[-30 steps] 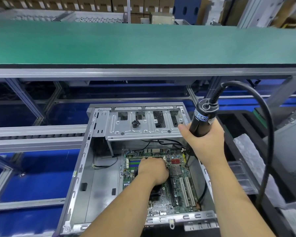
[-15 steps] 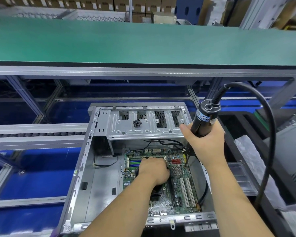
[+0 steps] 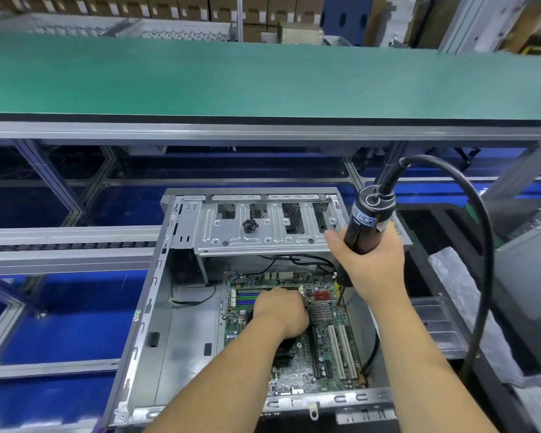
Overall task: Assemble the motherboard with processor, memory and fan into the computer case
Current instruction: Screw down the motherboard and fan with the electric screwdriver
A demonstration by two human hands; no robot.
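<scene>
Green-topped bench [image 3: 263,76] behind, computer case [image 3: 156,307] open below. Right hand [image 3: 372,260] grip clenched on electric screwdriver [image 3: 367,223], bit now lower, near motherboard [image 3: 322,357] right edge. Left hand [image 3: 281,310] pressing fan area, fingers hidden. Screw-down likely imminent.
</scene>
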